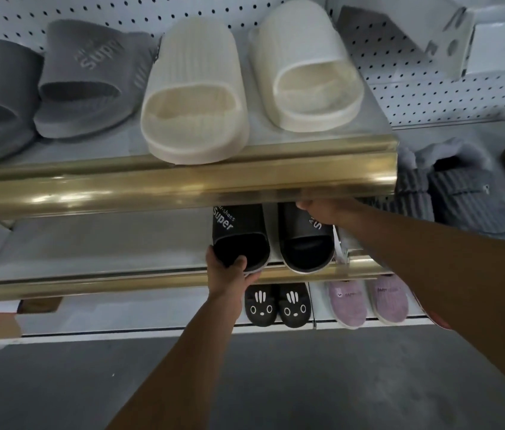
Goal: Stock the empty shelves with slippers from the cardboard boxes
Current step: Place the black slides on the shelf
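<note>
Top shelf: two grey slides toward its left edge and two cream slides toward its right end, four in all. Middle shelf: two black slides near its right end. Bottom shelf: two black cat-face slippers and two lilac slippers. Beyond the top shelf's right corner, two grey fluffy slippers. Two hands are in view.

Top shelf, gold front rail: two grey slides at left, two cream slides at right, toes toward pegboard.
Middle shelf: two black "Super" slides side by side at right end.
Bottom shelf: black rabbit-face slippers, beside them lilac slippers.
Adjacent bay at right: grey ribbed slippers.
Grey floor below.
</note>
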Demonstrator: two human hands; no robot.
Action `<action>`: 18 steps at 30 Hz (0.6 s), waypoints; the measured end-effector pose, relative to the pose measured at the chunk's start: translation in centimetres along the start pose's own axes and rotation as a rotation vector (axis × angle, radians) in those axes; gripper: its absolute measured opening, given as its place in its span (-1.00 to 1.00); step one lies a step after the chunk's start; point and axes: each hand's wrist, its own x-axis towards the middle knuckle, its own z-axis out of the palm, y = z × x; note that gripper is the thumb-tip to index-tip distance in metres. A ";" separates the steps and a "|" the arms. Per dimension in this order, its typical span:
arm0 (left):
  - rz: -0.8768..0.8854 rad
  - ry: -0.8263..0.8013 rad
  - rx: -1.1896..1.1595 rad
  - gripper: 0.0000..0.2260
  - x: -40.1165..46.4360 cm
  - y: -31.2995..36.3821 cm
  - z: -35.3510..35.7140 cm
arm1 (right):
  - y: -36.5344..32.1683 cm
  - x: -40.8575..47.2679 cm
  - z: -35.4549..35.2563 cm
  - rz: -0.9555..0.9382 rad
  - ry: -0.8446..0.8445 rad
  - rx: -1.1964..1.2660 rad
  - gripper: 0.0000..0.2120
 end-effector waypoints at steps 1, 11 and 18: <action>0.008 0.016 0.021 -0.53 0.4 0.1 0.3 | 0.1 0.6 0.0 -0.023 0.006 -0.001 -0.81; -0.028 0.101 0.507 -0.47 2.1 0.8 0.3 | 0.0 -0.8 1.0 0.077 0.074 -0.104 -0.62; -0.046 0.149 0.379 -0.58 -0.8 1.3 0.2 | 1.0 -5.0 1.3 -0.013 0.236 0.043 -0.50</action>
